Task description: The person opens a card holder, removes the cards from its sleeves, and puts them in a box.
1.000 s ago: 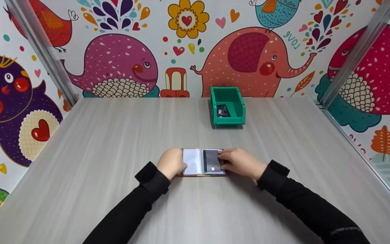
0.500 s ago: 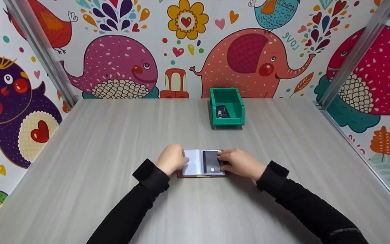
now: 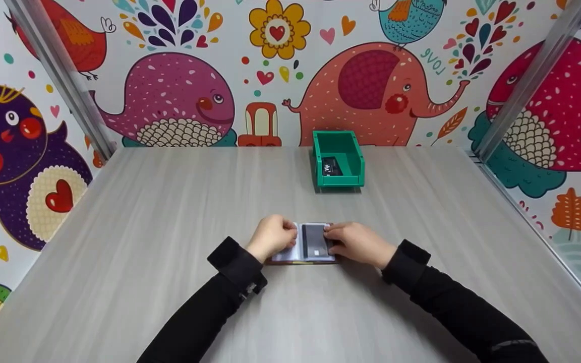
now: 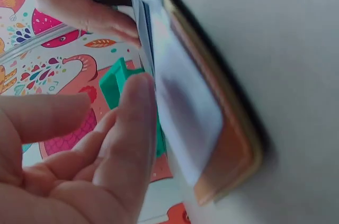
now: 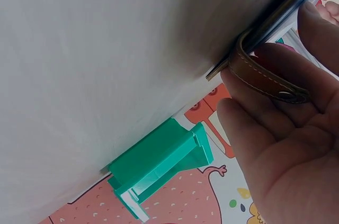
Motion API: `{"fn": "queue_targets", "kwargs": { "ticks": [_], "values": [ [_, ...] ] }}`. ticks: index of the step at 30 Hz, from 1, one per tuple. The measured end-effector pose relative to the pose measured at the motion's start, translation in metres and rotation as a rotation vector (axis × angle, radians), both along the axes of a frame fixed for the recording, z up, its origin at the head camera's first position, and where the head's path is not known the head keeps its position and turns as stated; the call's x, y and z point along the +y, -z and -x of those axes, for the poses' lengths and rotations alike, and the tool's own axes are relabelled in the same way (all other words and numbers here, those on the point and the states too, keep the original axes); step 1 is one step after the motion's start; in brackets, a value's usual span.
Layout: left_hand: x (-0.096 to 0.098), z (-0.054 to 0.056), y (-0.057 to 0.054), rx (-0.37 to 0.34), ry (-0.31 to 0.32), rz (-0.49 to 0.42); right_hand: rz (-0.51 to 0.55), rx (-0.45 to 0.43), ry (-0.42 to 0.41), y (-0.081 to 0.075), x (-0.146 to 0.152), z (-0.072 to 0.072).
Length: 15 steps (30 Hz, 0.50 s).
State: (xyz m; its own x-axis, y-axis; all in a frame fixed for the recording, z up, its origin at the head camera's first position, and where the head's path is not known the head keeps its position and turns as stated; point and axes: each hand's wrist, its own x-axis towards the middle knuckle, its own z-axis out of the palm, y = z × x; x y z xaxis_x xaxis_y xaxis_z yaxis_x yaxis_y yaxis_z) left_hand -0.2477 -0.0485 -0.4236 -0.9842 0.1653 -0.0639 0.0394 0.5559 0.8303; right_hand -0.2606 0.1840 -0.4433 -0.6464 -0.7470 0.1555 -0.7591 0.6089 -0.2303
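Note:
A small brown card holder (image 3: 303,262) lies spread open on the table, with pale plastic sleeves. A dark grey card with a small chip (image 3: 314,241) fills the right-hand sleeve. My right hand (image 3: 361,242) holds the holder at its right edge, fingertips over that card; a brown strap with a snap (image 5: 265,82) stands up among its fingers. My left hand (image 3: 273,236) hovers over the left sleeve (image 4: 185,113) near the fold. Its fingers are loosely bent, with a gap and nothing between them in the left wrist view. It partly hides the left sleeve.
At the back of the table stands a green open-front bin (image 3: 340,180), with a black card (image 3: 331,166) inside. Walls with cartoon animals (image 3: 371,96) close off the back and sides, with metal posts (image 3: 63,75) at the corners.
My left hand has let go of the holder's left edge and moved right across the left sleeve toward the fold. The right hand stays at the right edge.

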Motion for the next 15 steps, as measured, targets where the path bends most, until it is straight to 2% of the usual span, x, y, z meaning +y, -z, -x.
{"fn": "queue_targets", "kwargs": {
  "ticks": [8, 15],
  "values": [
    [0.008, 0.000, 0.002, 0.002, 0.021, -0.004, 0.011, 0.028, -0.019, 0.001, 0.000, 0.000],
    [0.012, 0.002, 0.003, -0.088, 0.013, -0.074, 0.010, 0.021, -0.018, 0.001, 0.000, 0.000]
  ]
}}
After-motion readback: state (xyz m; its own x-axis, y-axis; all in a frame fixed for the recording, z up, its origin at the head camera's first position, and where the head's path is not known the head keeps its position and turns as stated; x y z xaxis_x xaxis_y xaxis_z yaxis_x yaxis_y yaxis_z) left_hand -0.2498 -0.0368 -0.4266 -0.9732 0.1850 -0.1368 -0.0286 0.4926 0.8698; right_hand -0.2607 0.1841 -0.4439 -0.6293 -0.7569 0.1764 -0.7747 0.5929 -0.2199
